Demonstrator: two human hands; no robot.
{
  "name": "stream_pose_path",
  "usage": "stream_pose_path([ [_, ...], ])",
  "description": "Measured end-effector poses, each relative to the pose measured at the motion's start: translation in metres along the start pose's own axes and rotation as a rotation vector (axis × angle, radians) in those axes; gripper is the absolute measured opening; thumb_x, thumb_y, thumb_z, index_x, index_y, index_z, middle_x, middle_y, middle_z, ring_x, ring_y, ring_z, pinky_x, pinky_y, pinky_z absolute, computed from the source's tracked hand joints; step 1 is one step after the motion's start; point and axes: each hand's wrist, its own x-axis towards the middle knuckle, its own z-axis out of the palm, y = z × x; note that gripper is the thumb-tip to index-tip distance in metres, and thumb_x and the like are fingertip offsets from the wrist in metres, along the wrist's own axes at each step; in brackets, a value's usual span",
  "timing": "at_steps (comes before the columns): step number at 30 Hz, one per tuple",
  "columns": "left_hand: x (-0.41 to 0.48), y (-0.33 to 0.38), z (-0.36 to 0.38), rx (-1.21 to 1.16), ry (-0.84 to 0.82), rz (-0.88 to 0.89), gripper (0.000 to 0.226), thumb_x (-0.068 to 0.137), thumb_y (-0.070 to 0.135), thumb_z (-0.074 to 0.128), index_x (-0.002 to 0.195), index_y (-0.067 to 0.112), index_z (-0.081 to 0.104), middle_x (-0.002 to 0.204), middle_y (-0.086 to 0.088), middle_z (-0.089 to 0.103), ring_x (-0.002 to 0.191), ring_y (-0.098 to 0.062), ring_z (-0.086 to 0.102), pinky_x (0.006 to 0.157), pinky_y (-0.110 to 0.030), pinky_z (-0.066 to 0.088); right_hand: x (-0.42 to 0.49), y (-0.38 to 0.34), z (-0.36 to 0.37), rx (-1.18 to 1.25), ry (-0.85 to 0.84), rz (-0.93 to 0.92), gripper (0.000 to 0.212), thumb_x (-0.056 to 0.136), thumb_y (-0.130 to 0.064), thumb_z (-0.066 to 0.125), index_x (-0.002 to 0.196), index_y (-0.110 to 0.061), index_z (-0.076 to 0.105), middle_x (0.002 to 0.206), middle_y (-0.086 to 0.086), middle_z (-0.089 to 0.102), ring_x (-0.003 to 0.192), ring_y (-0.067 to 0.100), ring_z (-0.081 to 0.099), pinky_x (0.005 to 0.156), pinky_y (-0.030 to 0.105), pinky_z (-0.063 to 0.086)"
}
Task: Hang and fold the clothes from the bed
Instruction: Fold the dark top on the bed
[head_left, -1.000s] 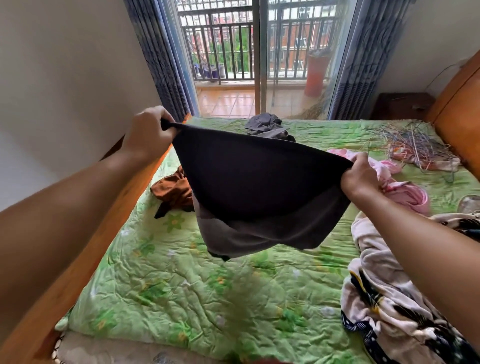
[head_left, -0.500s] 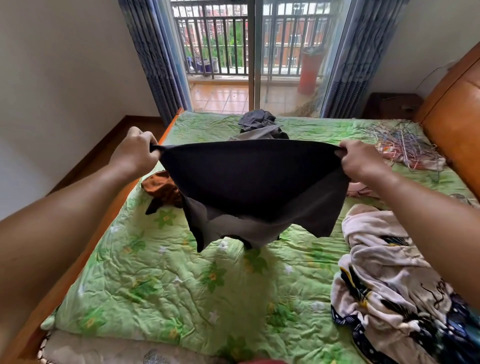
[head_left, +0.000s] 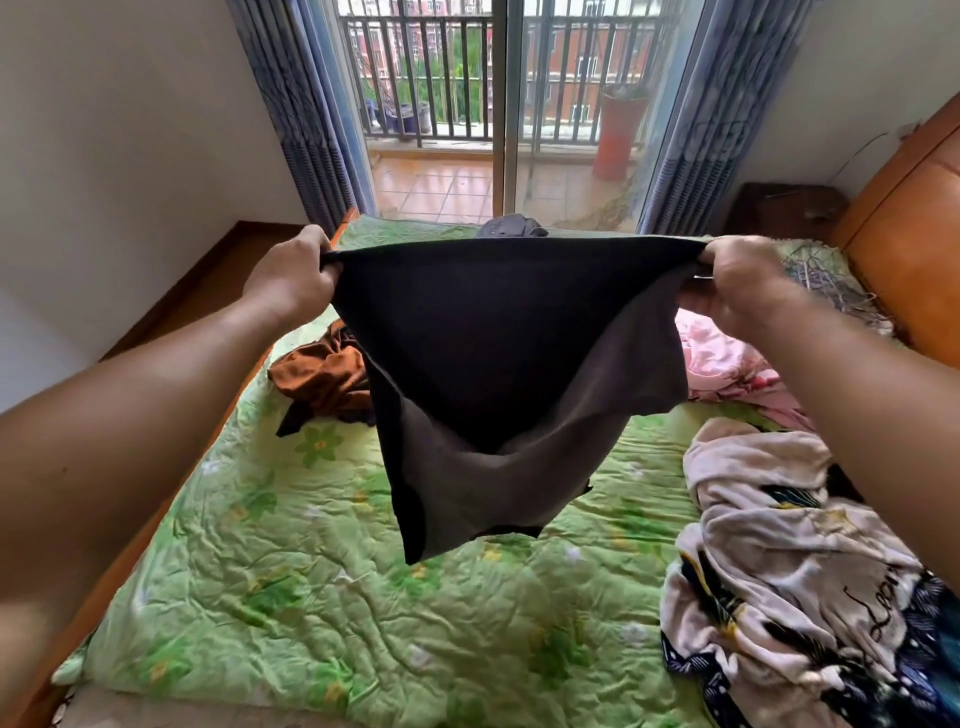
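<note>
Nearest, a green flowered quilt (head_left: 291, 597) covers the bed (head_left: 519, 660). A crumpled cream garment with dark print (head_left: 779, 561) lies at its near right. Above the middle of the quilt, both bare arms reach forward, well apart. The left hand (head_left: 291, 280) and the right hand (head_left: 737, 286) each have their fingers curled round an upper corner of a black garment (head_left: 493, 338). Its top edge is stretched taut and nearly level between them. The cloth sags below in a rough triangle, greyer on its lower folds, and its lowest point hangs clear above the quilt.

Just behind its left side, a brown garment (head_left: 322, 374) lies bunched on the quilt. A pink garment (head_left: 717, 358) lies behind the right side, under the right forearm. Farther right, a tangle of wire hangers (head_left: 826, 286) rests near the wooden headboard (head_left: 909, 249). A grey garment (head_left: 511, 227) peeks over the stretched edge at the bed's far side. Beyond it, blue-grey curtains (head_left: 306, 130) frame a glass door (head_left: 504, 104) onto a railed balcony with a red pot (head_left: 621, 135).
</note>
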Motion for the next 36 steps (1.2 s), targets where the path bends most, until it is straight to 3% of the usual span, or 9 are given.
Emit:
stream_pose_path([
  [5, 0.007, 0.009, 0.007, -0.038, 0.011, 0.023, 0.01, 0.098, 0.021, 0.055, 0.105, 0.018, 0.05, 0.095, -0.009, 0.058, 0.086, -0.031, 0.056, 0.075, -0.043, 0.046, 0.008, 0.004, 0.002, 0.033, 0.05, -0.044, 0.028, 0.087, -0.001, 0.045, 0.097, -0.01, 0.069, 0.084, 0.011, 0.07, 0.074, 0.028, 0.071, 0.071, 0.052, 0.062],
  [9, 0.024, 0.029, -0.02, -0.134, 0.121, 0.018, 0.007, 0.097, 0.016, 0.054, 0.102, 0.016, 0.049, 0.095, -0.008, 0.055, 0.089, -0.029, 0.055, 0.077, -0.043, 0.045, 0.004, -0.027, 0.007, 0.156, 0.07, -0.11, 0.031, 0.092, 0.004, 0.041, 0.091, -0.012, 0.067, 0.081, 0.011, 0.07, 0.069, 0.025, 0.071, 0.062, 0.042, 0.061],
  [12, 0.024, 0.042, -0.039, -0.135, 0.211, 0.026, 0.014, 0.099, 0.019, 0.052, 0.109, 0.011, 0.052, 0.095, -0.007, 0.054, 0.085, -0.025, 0.051, 0.074, -0.038, 0.039, -0.009, -0.045, 0.007, 0.245, 0.095, -0.149, 0.034, 0.091, 0.006, 0.04, 0.089, -0.012, 0.069, 0.091, 0.016, 0.07, 0.081, 0.032, 0.072, 0.067, 0.047, 0.062],
  [16, -0.012, 0.033, -0.03, -0.138, 0.169, 0.079, 0.007, 0.099, 0.02, 0.053, 0.102, 0.016, 0.049, 0.092, -0.007, 0.056, 0.083, -0.027, 0.053, 0.072, -0.04, 0.042, -0.037, -0.019, -0.008, 0.183, 0.145, -0.122, 0.037, 0.09, 0.005, 0.035, 0.09, -0.013, 0.067, 0.094, 0.016, 0.07, 0.087, 0.036, 0.073, 0.066, 0.049, 0.062],
  [22, -0.115, -0.008, 0.049, -0.054, -0.099, 0.062, 0.013, 0.094, 0.021, 0.061, 0.105, 0.015, 0.056, 0.1, -0.02, 0.066, 0.091, -0.039, 0.063, 0.076, -0.04, 0.047, -0.084, 0.115, -0.033, 0.207, 0.248, 0.184, 0.032, 0.1, -0.012, 0.036, 0.116, -0.014, 0.063, 0.104, 0.016, 0.069, 0.094, 0.036, 0.07, 0.056, 0.043, 0.06],
  [26, -0.208, -0.039, 0.125, 0.077, -0.36, 0.034, 0.008, 0.094, 0.023, 0.061, 0.096, 0.019, 0.054, 0.098, -0.016, 0.068, 0.089, -0.037, 0.064, 0.067, -0.036, 0.044, -0.132, 0.24, -0.058, 0.088, 0.307, 0.47, 0.026, 0.098, 0.001, 0.037, 0.091, -0.008, 0.06, 0.1, 0.018, 0.062, 0.077, 0.03, 0.063, 0.036, 0.035, 0.053],
  [29, -0.275, -0.066, 0.177, 0.248, -0.663, 0.029, 0.011, 0.097, 0.023, 0.05, 0.103, 0.022, 0.059, 0.107, -0.013, 0.068, 0.096, -0.034, 0.064, 0.071, -0.036, 0.048, -0.174, 0.319, -0.083, -0.144, 0.171, 0.729, 0.022, 0.103, -0.003, 0.036, 0.103, -0.01, 0.057, 0.095, 0.014, 0.062, 0.072, 0.029, 0.06, 0.048, 0.038, 0.057],
  [32, -0.319, -0.084, 0.219, 0.374, -1.003, 0.085, 0.029, 0.095, 0.018, 0.047, 0.116, 0.025, 0.064, 0.12, -0.009, 0.068, 0.111, -0.031, 0.063, 0.086, -0.037, 0.053, -0.205, 0.369, -0.106, -0.465, 0.009, 0.922, 0.012, 0.104, -0.016, 0.037, 0.102, -0.017, 0.048, 0.087, 0.011, 0.049, 0.063, 0.021, 0.045, 0.059, 0.03, 0.042],
  [36, -0.338, -0.081, 0.247, 0.351, -1.167, 0.045, 0.039, 0.098, 0.015, 0.049, 0.136, 0.02, 0.058, 0.138, -0.009, 0.06, 0.125, -0.028, 0.057, 0.099, -0.032, 0.046, -0.207, 0.401, -0.116, -0.79, -0.123, 0.911, 0.014, 0.1, -0.014, 0.039, 0.105, -0.015, 0.052, 0.101, 0.012, 0.052, 0.064, 0.022, 0.047, 0.061, 0.03, 0.041],
])
